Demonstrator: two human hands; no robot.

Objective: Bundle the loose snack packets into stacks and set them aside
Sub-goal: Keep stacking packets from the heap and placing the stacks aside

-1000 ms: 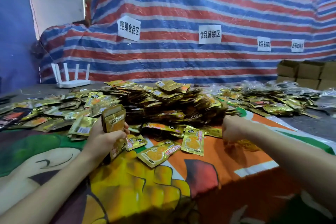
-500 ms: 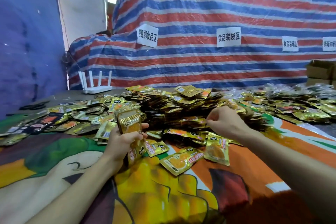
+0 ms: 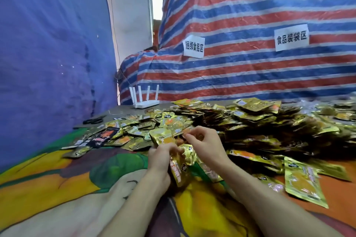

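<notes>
Two hands are meeting mid-frame: left hand (image 3: pixel 161 158) is gripping a stack of gold foil snack packets (image 3: pixel 178 172), lower part hidden. Right hand (image 3: pixel 205 145) is pinching its top edge, detail blurred. Loose packet heap (image 3: pixel 256 127) is covering the bench's cartoon-print cloth (image 3: pixel 57 183) behind; white four-antenna router (image 3: pixel 144 102) and black scissors (image 3: pixel 94 120) are sitting at the back.

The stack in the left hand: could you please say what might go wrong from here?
The slick foil stack is gripped by the left hand alone; its top could fan out and spill while the right hand fiddles there. Dropped packets would vanish into the loose pile behind.
</notes>
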